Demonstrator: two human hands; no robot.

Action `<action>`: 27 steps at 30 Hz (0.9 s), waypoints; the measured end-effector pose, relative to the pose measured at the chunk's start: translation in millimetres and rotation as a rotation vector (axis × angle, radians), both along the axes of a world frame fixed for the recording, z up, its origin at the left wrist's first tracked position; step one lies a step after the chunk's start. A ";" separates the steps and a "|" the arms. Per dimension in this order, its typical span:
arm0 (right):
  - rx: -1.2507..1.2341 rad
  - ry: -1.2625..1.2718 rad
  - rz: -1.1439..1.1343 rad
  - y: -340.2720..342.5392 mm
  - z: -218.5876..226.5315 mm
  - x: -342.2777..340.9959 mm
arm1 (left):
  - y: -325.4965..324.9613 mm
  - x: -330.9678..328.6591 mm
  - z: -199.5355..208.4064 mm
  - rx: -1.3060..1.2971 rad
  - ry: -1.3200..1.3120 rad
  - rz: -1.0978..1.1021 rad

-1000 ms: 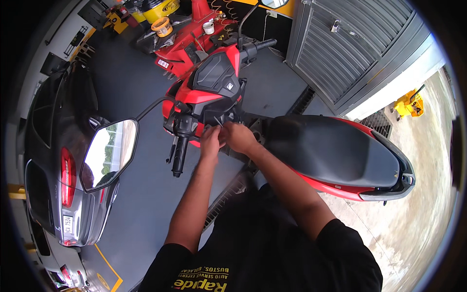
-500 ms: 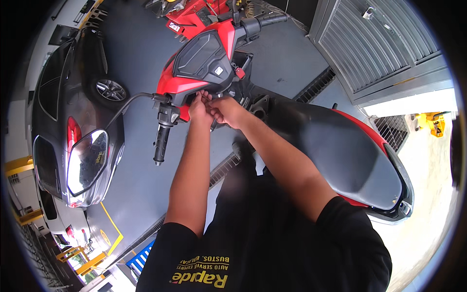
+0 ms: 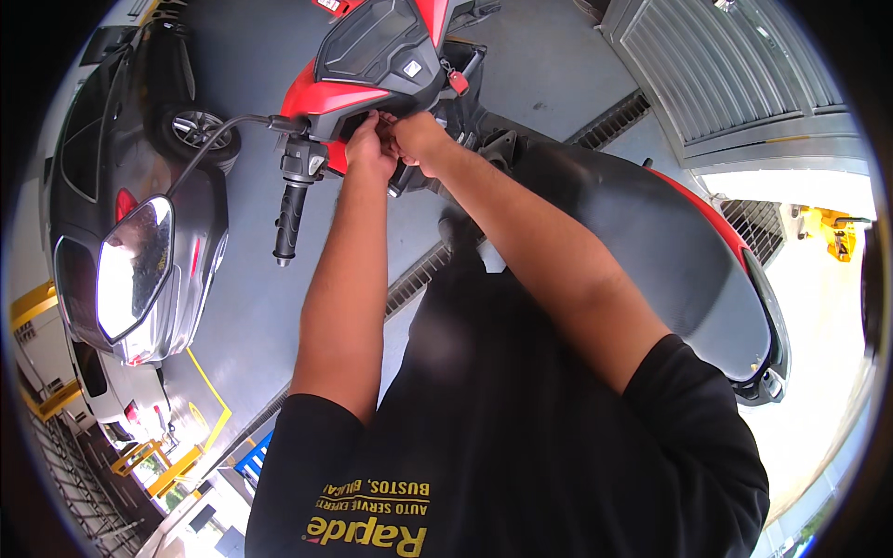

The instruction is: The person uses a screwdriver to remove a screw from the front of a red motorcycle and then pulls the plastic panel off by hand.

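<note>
A: What is underfoot, and what stands around?
B: A smooth grey floor (image 3: 246,316), crossed by a slotted drain strip (image 3: 609,121) and marked by a yellow line (image 3: 212,381) on the near left. A dark grey car (image 3: 84,200) stands on the left, with a white vehicle (image 3: 121,395) nearer. On the far right is a ribbed metal panel (image 3: 735,93); below it, pale ground (image 3: 814,344) glares, with a yellow wheeled device (image 3: 834,232) on it.

A: And where is the scooter (image 3: 558,177)?
B: In front of the person, its front end far and its tail stretching right. The seat (image 3: 660,242) is matte black, long and rounded; the front cover (image 3: 316,98) is glossy red, with sharp creases and an angular black panel (image 3: 372,46). A ridged black grip (image 3: 290,219) and an angular mirror (image 3: 137,265) on a thin curved stalk jut left. A red key fob (image 3: 458,83) hangs beside the panel.

A: The hands?
B: Left hand (image 3: 372,149) and right hand (image 3: 419,141) are close together beneath the front cover, fingers bent and bunched narrowly. I cannot tell whether they grip anything.
</note>
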State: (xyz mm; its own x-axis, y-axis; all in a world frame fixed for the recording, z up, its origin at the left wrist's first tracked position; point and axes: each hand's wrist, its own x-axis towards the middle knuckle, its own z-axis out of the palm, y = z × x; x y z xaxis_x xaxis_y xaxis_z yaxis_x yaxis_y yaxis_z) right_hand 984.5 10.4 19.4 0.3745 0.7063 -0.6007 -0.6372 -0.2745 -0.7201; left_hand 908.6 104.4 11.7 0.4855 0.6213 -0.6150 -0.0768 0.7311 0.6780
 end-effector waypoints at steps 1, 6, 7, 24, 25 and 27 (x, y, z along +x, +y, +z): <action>-0.033 -0.120 0.051 0.6 -3.5 4.2 | -2.0 4.9 0.1 -0.010 0.008 0.008; -0.185 -0.373 0.111 -5.3 17.8 -2.5 | -3.0 1.5 8.2 -0.052 0.046 0.048; -0.168 -0.590 0.130 -8.9 20.3 -3.0 | -4.5 4.8 7.7 -0.054 0.052 0.061; 0.084 -0.307 0.012 -15.7 37.3 -15.5 | 5.7 13.6 8.3 -0.077 0.108 0.108; 0.095 -0.184 -0.021 -15.3 39.2 -17.1 | 6.6 12.8 8.8 -0.081 0.123 0.100; 0.118 0.058 -0.088 -12.3 37.9 -18.7 | 6.6 12.0 7.9 -0.073 0.109 0.068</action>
State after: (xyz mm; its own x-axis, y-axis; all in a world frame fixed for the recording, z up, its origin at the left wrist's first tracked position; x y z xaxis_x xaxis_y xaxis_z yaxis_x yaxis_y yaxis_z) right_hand 965.8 -1.9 57.4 0.4052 0.7394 -0.5377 -0.6967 -0.1311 -0.7053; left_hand 920.6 111.1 19.5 0.3713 0.6026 -0.7064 -0.0567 0.7741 0.6306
